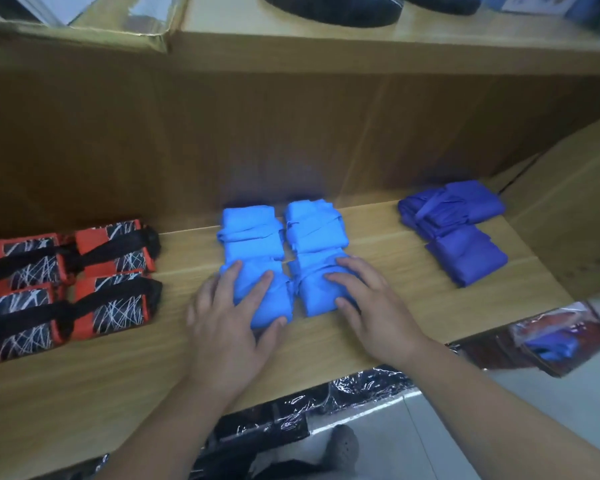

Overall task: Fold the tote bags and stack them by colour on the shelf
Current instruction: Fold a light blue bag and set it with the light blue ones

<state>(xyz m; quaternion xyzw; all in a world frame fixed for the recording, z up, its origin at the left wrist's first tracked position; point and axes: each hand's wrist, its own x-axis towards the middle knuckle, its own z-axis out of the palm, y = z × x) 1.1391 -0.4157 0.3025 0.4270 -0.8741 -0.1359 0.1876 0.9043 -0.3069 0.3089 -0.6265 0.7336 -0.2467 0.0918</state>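
Several folded light blue tote bags lie in two columns on the wooden shelf (378,327). My left hand (229,320) rests flat with spread fingers on the front-left blue bag (274,299). My right hand (368,299) lies the same way on the front-right blue bag (314,292). Behind them sit two more light blue bags (252,233) (314,230). Several orange and black patterned folded bags (66,282) sit in a group at the shelf's left. Two dark blue folded bags (454,226) lie at the right.
The shelf's back wall and right side panel (575,216) close in the space. An upper shelf (291,36) holds a dark object. Below the front edge, on the floor, lie shiny packaging (361,386) and more bags in a wrapper (555,337).
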